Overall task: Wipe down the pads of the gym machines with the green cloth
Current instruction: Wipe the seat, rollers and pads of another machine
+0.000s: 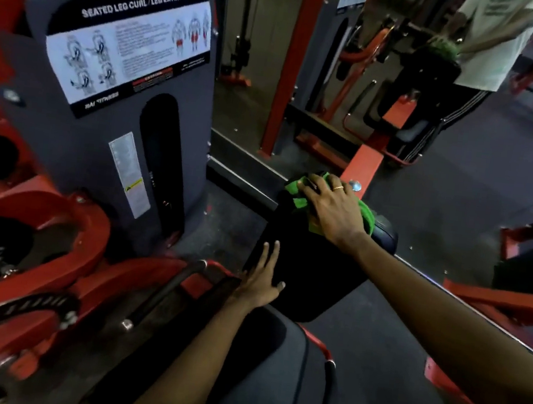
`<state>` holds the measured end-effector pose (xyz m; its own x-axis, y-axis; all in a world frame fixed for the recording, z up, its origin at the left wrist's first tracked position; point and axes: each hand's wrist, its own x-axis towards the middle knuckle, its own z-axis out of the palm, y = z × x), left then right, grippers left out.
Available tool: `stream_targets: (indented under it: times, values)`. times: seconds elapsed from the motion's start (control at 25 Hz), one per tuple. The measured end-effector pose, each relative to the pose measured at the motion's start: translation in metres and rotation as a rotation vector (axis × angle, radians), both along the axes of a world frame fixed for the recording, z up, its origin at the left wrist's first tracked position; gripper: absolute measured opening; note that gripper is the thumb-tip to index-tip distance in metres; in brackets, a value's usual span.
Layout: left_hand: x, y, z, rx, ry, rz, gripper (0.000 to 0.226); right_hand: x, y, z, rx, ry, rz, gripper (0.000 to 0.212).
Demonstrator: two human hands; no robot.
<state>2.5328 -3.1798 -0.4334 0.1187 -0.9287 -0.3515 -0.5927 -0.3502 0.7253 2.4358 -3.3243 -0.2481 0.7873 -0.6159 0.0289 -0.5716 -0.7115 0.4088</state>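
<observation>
A black back pad (310, 273) of the seated leg curl machine stands in the middle of the view. The green cloth (365, 213) lies over its far top edge. My right hand (334, 209) presses flat on the cloth, fingers spread. My left hand (262, 281) rests flat on the pad's near left side with straight fingers. The black seat pad (271, 385) lies below, near me.
The grey weight-stack housing (114, 101) with its instruction label stands at the left. Red frame arms (54, 244) curve at the lower left. A mirror (404, 84) ahead reflects the machine and a person. A red frame bar (512, 303) runs at the right over dark rubber floor.
</observation>
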Motion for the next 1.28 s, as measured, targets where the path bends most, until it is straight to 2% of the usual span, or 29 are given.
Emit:
stream_targets:
  times: [0.16,0.36,0.44,0.52,0.6,0.72,0.84,0.96,1.12,1.28]
  values:
    - [-0.017,-0.006,-0.017,-0.047,0.108,0.123,0.097,0.002,0.0,-0.006,-0.072,0.044,0.005,0.059]
    - [-0.043,-0.014,-0.056,-0.066,0.239,0.321,0.093,0.028,-0.005,-0.032,-0.172,0.134,0.175,0.041]
    - [-0.051,-0.016,-0.07,-0.076,0.27,0.359,0.093,0.056,0.001,-0.05,-0.146,0.242,0.231,0.034]
    - [-0.058,-0.014,-0.071,-0.049,0.323,0.383,0.093,0.076,0.013,-0.075,-0.042,0.428,0.282,0.04]
    - [-0.069,-0.011,-0.07,0.011,0.324,0.377,0.094,0.086,0.018,-0.082,-0.005,0.526,0.273,0.043]
    - [-0.095,-0.005,-0.08,0.133,0.343,0.286,0.098,0.077,0.012,-0.062,-0.083,0.525,0.278,0.042]
    - [-0.115,0.002,-0.093,0.081,0.401,0.315,0.096,0.077,0.002,-0.064,-0.101,0.493,0.263,0.043]
    - [-0.117,0.007,-0.115,-0.012,0.403,0.371,0.092,0.085,0.012,-0.107,-0.081,0.548,0.282,0.041]
    - [-0.106,0.011,-0.148,-0.014,0.477,0.439,0.084,0.089,0.037,-0.178,0.018,0.689,0.294,0.041]
    - [-0.11,0.008,-0.168,0.011,0.548,0.505,0.086,0.073,0.025,-0.181,0.049,0.656,0.441,0.042]
